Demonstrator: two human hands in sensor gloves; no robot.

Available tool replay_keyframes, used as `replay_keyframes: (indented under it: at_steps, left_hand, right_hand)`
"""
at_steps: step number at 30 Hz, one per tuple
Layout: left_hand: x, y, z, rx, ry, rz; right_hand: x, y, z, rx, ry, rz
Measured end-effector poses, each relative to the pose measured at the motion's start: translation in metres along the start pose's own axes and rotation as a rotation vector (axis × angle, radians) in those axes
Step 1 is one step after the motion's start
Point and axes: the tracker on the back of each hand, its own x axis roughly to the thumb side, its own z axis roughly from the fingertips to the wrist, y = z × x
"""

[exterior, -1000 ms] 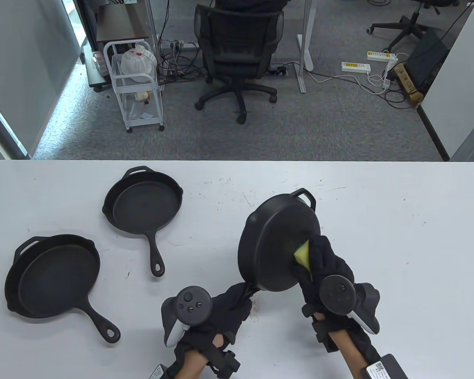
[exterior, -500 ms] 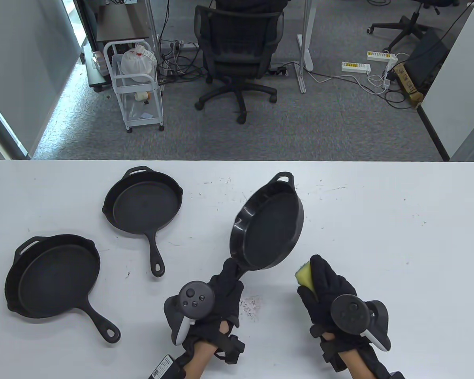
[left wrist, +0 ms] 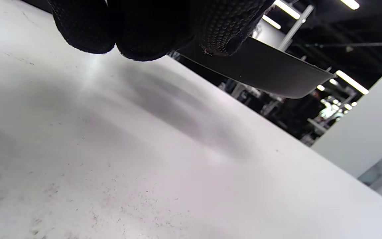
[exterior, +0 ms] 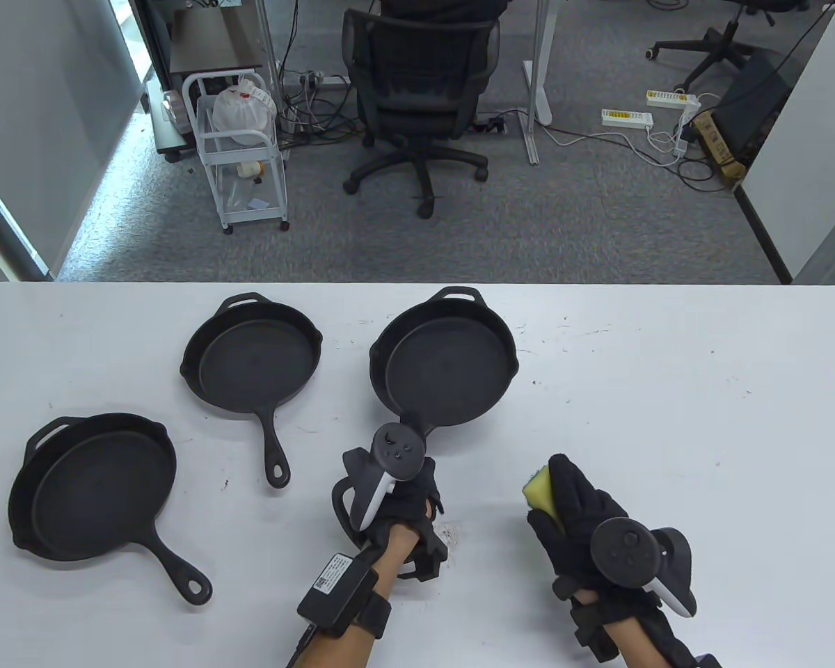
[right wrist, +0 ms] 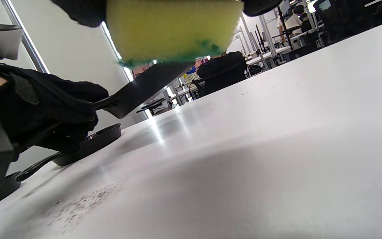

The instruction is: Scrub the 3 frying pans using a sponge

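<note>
Three black cast-iron frying pans are on show. One pan [exterior: 94,487] lies at the front left and a second pan [exterior: 250,358] behind it, both bowl up. My left hand [exterior: 407,483] grips the handle of the third pan [exterior: 445,365], bowl up near the table's middle. In the left wrist view its underside [left wrist: 260,68] hangs above the table, under my curled fingers [left wrist: 144,30]. My right hand [exterior: 574,515] holds a yellow sponge [exterior: 541,490] with a green scouring face [right wrist: 174,30], apart from the pan, to its front right.
Dark crumbs [exterior: 447,534] lie on the white table [exterior: 703,431] between my hands. An office chair [exterior: 417,90], a wire cart [exterior: 240,149] and floor cables stand beyond the table's far edge.
The held pan turned from bottom up to bowl up and moved left and away. My right hand drew the sponge off its base and back toward the front edge.
</note>
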Motion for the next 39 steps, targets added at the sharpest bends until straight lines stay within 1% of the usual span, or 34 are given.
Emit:
replay_keyframes:
  at_steps: [2,8,13,18,20,21,22,23,25,27,29,30,31,33,36,39]
  left_hand:
    - [0.005,-0.005,-0.008,0.006,0.029,-0.073]
    - [0.01,-0.021,-0.025,0.013,0.074,-0.185]
    - [0.006,-0.031,-0.035,-0.072,0.123,-0.191]
    - [0.0,-0.032,-0.035,-0.061,0.104,-0.193]
    - [-0.004,-0.02,-0.029,0.027,0.031,-0.183]
    - [-0.007,-0.011,-0.027,0.099,-0.003,-0.153]
    - [-0.015,0.004,-0.026,0.16,-0.013,-0.133]
    - [-0.02,0.013,-0.027,0.177,-0.003,-0.135]
    - [-0.042,0.039,-0.031,0.211,0.078,-0.17]
    - [-0.069,0.062,-0.036,0.233,0.196,-0.216]
    - [-0.095,0.075,-0.037,0.259,0.309,-0.211]
    - [-0.104,0.078,-0.038,0.265,0.349,-0.221]
    - [-0.117,0.082,-0.04,0.247,0.407,-0.236]
    - [-0.133,0.082,-0.044,0.209,0.479,-0.215]
    - [-0.15,0.079,-0.049,0.174,0.523,-0.193]
    - [-0.159,0.075,-0.053,0.188,0.532,-0.178]
  right_hand:
    - [-0.002,0.0,-0.001,0.005,0.007,-0.01]
    - [-0.003,0.0,-0.001,0.012,0.0,-0.035]
    - [-0.003,0.0,-0.002,0.008,-0.007,-0.034]
    - [-0.003,0.001,-0.002,0.022,-0.008,-0.042]
    - [-0.003,0.002,-0.002,0.03,-0.007,-0.035]
    - [-0.003,0.002,-0.002,0.033,-0.006,-0.035]
    - [-0.003,0.002,-0.002,0.033,-0.006,-0.035]
    - [-0.002,0.002,-0.002,0.032,-0.006,-0.036]
    - [-0.003,0.002,-0.002,0.031,-0.004,-0.036]
    - [-0.003,0.003,-0.003,0.037,-0.001,-0.035]
    - [-0.004,0.003,-0.003,0.038,0.001,-0.035]
    - [-0.004,0.003,-0.004,0.037,0.0,-0.037]
    - [-0.004,0.003,-0.004,0.038,-0.001,-0.039]
    - [-0.004,0.003,-0.004,0.039,0.003,-0.036]
    - [-0.006,0.004,-0.005,0.049,0.013,-0.032]
    - [-0.008,0.005,-0.006,0.05,0.02,-0.039]
